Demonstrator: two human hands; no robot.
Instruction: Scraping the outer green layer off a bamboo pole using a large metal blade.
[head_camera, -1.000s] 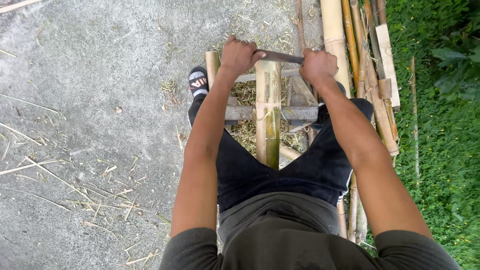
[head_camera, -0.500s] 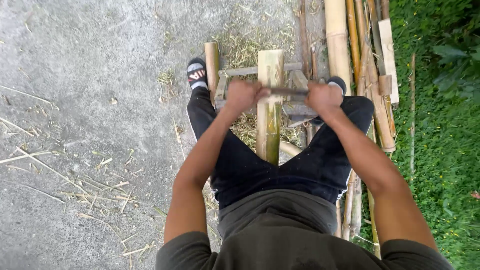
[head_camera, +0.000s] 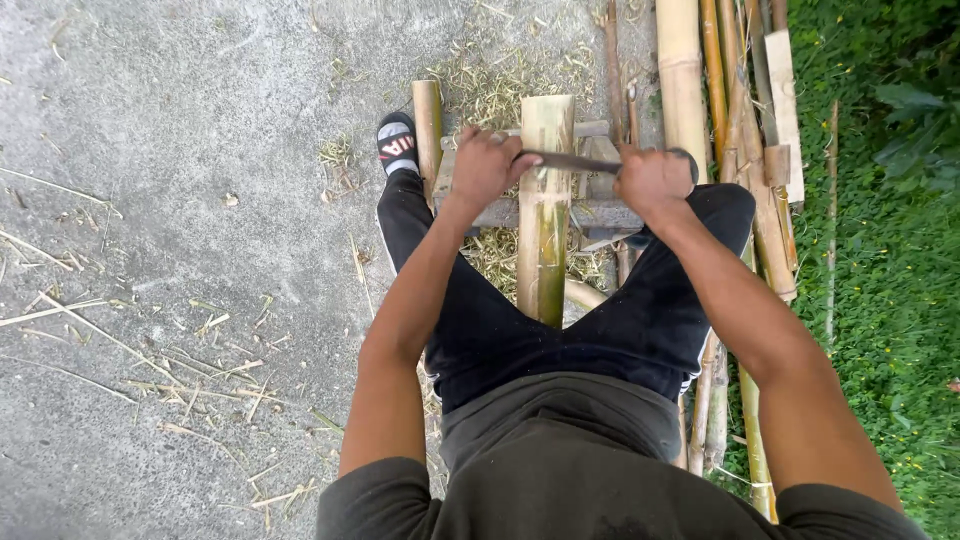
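The person sat outdoors, straddling a thick bamboo pole (head_camera: 545, 230) that ran out from between the legs, in dark trousers, and lay across a low grey wooden frame (head_camera: 600, 212). Under them was rough grey concrete ground (head_camera: 150, 150), scattered with dry strips and shavings. The left hand (head_camera: 484, 166) was closed in a fist around one end of a dark scraping blade (head_camera: 572, 161), and the right hand (head_camera: 650, 178) was clenched around the other end, so the blade lay crosswise on top of the pole, near its far cut end. Straw-like shavings (head_camera: 500, 255) were heaped beneath the frame. A foot in a black slide sandal (head_camera: 397, 143), with a red and white band across it, rested on the concrete beside a short bamboo piece (head_camera: 428, 125). To the right a bundle of long bamboo poles (head_camera: 685, 70) and split slats stretched away, and beyond them lay green grass (head_camera: 880, 250) and leafy plants.
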